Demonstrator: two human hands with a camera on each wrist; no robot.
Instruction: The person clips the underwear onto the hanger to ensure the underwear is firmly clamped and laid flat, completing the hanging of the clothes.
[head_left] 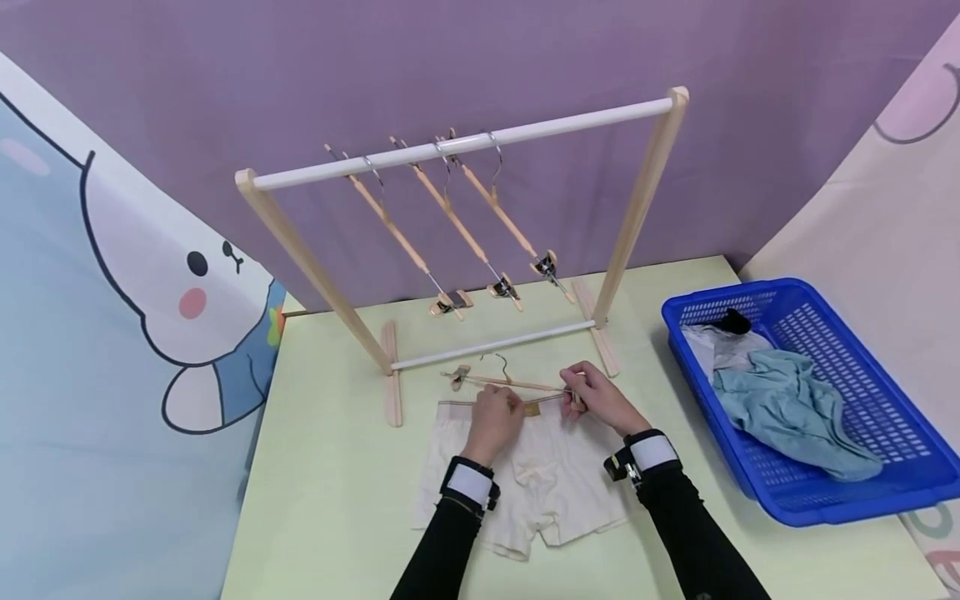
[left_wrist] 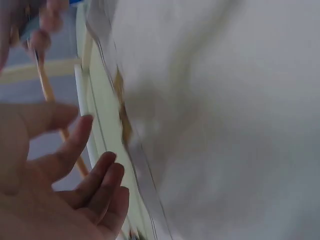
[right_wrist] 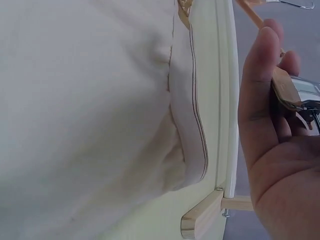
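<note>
White shorts [head_left: 536, 475] lie flat on the table, their waistband toward the rack and a tan label [head_left: 532, 410] at its middle. A wooden clip hanger [head_left: 532, 385] is just beyond the waistband, its metal hook pointing away. My right hand [head_left: 603, 403] grips the hanger at its right end; in the right wrist view its fingers curl around the wooden clip [right_wrist: 286, 89]. Above the waistband is my left hand [head_left: 495, 423]; the left wrist view shows its fingers loosely bent, with nothing between them. At the hanger's left end the other clip [head_left: 459, 377] is free.
Behind stands a wooden rack with a white rail [head_left: 555, 127], three clip hangers [head_left: 450, 212] hanging from it. On the right, a blue basket [head_left: 900, 417] holds a teal garment [head_left: 795, 408], a whitish cloth [head_left: 723, 348] and something black [head_left: 732, 322].
</note>
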